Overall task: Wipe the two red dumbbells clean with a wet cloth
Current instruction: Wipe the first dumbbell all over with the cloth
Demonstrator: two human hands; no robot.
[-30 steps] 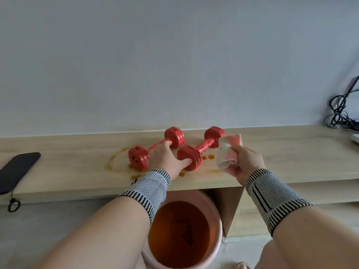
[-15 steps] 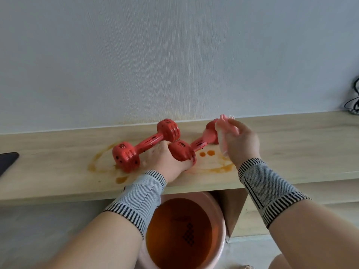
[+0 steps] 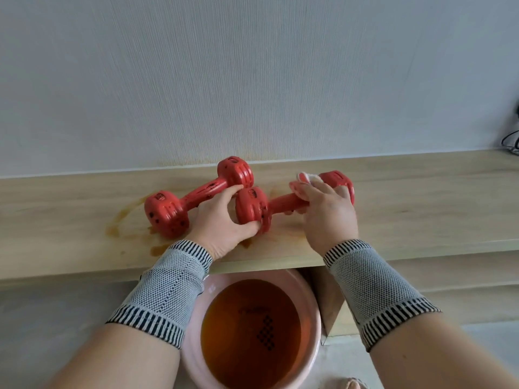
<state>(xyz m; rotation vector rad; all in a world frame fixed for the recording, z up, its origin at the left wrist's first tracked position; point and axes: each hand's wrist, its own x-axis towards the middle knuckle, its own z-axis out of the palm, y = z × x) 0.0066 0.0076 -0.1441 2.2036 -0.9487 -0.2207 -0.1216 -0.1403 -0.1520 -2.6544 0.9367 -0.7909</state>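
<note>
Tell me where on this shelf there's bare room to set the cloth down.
Bare wood runs right of the right dumbbell toward the cables, and left of the stain. It is crowded mid-shelf: both hands, the left dumbbell, orange puddles.

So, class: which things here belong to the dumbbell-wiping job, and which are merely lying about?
Job:
left dumbbell
right dumbbell, gripped by left hand
cloth under right hand
basin of brown water

Lying about:
cables
shelf
</note>
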